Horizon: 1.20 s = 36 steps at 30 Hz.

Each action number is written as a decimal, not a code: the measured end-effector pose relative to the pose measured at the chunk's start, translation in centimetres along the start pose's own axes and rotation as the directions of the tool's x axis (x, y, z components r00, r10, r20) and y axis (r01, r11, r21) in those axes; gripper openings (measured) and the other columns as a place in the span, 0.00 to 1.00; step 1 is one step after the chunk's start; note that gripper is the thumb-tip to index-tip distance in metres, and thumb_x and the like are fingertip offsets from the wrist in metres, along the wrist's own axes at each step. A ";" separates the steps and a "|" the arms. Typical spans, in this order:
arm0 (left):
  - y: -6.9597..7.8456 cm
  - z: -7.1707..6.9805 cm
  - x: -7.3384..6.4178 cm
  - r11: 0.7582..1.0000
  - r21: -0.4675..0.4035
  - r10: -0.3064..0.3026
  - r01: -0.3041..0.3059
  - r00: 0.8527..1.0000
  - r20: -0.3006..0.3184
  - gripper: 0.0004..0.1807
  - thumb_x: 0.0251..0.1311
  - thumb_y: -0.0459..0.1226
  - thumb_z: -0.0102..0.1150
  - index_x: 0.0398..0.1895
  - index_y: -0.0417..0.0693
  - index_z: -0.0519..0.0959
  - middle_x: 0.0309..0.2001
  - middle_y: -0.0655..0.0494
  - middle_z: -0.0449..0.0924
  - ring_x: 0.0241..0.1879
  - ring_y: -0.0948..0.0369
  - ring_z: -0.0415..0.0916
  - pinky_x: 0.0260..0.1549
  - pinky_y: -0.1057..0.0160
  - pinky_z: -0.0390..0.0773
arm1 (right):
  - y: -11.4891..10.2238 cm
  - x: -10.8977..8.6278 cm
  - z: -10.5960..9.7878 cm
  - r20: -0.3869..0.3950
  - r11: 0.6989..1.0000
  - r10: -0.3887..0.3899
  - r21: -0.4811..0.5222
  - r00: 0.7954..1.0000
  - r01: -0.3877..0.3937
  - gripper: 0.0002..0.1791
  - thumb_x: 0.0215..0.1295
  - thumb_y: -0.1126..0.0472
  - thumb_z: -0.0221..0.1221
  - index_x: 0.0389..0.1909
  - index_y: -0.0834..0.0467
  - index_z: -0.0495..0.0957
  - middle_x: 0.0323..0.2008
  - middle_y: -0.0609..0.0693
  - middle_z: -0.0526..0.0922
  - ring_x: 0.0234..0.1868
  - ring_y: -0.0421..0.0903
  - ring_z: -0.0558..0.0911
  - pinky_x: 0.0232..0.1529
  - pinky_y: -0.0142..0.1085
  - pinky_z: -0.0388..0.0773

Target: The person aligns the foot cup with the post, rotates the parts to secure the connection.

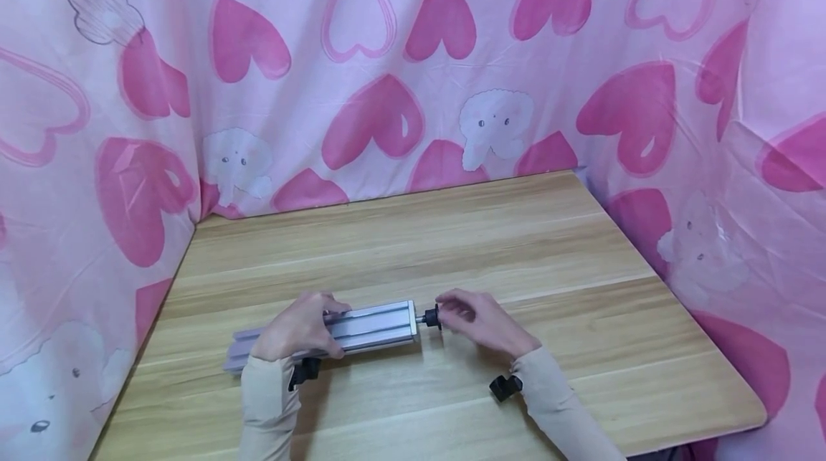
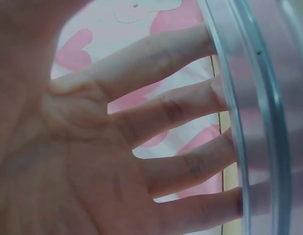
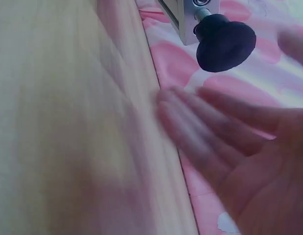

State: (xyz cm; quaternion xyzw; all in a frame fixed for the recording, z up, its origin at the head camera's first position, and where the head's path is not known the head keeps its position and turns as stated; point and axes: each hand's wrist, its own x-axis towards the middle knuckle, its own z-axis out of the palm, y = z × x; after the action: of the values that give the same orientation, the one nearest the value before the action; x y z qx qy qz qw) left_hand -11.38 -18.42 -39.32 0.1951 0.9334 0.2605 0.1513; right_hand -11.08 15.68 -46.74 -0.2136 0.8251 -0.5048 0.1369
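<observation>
My left hand (image 1: 300, 328) grips a silver aluminium profile body (image 1: 377, 325) across its width, thumb on the near side and fingers on the far side. In the left wrist view the fingers reach the grooved metal edge (image 2: 269, 103). A short metal shaft (image 1: 421, 319) sticks out of the end plate (image 1: 414, 321) and carries a round black knob (image 3: 227, 44). Beside the knob is my right hand (image 1: 484, 321), blurred, with fingers extended. The right wrist view shows a gap between those fingers (image 3: 205, 127) and the knob.
Under the hands lies a wood-grain tabletop (image 1: 581, 303) with a rounded near right corner. Pink curtains with hearts (image 1: 374, 124) surround its back and sides. A black camera mount (image 1: 505, 388) sits at the right wrist, another black mount (image 1: 305, 373) at the left.
</observation>
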 end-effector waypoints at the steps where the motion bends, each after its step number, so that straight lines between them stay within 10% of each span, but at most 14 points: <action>1: 0.0 0.0 0.0 1.000 0.003 -0.004 0.004 1.000 0.001 0.39 0.26 0.35 0.84 0.53 0.38 0.85 0.51 0.44 0.85 0.42 0.58 0.78 0.45 0.57 0.82 | 0.1 0.0 0.1 -0.009 0.999 -0.049 -0.007 0.999 0.049 0.24 0.68 0.54 0.64 0.61 0.61 0.76 0.52 0.54 0.85 0.50 0.49 0.85 0.54 0.40 0.83; 8: 0.1 0.1 0.1 0.999 -0.008 -0.039 0.039 0.999 0.007 0.39 0.25 0.35 0.84 0.52 0.39 0.85 0.51 0.44 0.85 0.42 0.58 0.78 0.45 0.57 0.82 | 0.3 0.1 0.9 -0.011 0.961 -0.267 -0.079 0.964 0.265 0.32 0.54 0.70 0.71 0.62 0.64 0.74 0.57 0.56 0.82 0.55 0.49 0.83 0.60 0.45 0.79; 20: 0.1 0.2 0.2 0.999 0.004 -0.036 0.036 0.999 0.006 0.41 0.26 0.35 0.84 0.54 0.39 0.84 0.53 0.43 0.84 0.47 0.55 0.79 0.49 0.52 0.82 | 0.2 0.5 0.5 0.090 1.000 0.012 0.002 0.996 -0.012 0.20 0.74 0.44 0.55 0.47 0.56 0.84 0.32 0.51 0.88 0.27 0.47 0.86 0.29 0.35 0.82; 32: 0.4 -0.1 -0.2 1.000 0.003 -0.004 0.004 1.000 -0.007 0.40 0.25 0.34 0.84 0.54 0.39 0.84 0.49 0.45 0.85 0.41 0.58 0.78 0.44 0.57 0.82 | -0.1 0.4 0.5 0.127 0.992 0.100 0.069 0.987 -0.110 0.33 0.79 0.39 0.41 0.37 0.60 0.86 0.29 0.52 0.89 0.26 0.50 0.87 0.24 0.40 0.83; 36: 0.3 -0.3 -0.2 1.000 0.008 -0.003 0.003 1.000 -0.005 0.40 0.26 0.35 0.84 0.54 0.40 0.84 0.52 0.43 0.85 0.43 0.57 0.79 0.46 0.55 0.82 | -0.5 0.1 0.2 0.083 0.998 0.056 0.015 0.995 -0.058 0.24 0.77 0.45 0.50 0.46 0.60 0.84 0.36 0.52 0.89 0.33 0.47 0.87 0.34 0.37 0.85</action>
State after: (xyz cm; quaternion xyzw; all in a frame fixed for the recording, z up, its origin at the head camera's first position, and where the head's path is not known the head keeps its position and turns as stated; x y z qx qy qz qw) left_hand -11.29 -18.44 -38.86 0.1937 0.9350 0.2572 0.1488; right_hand -10.98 15.31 -46.40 -0.2093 0.8200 -0.4988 0.1870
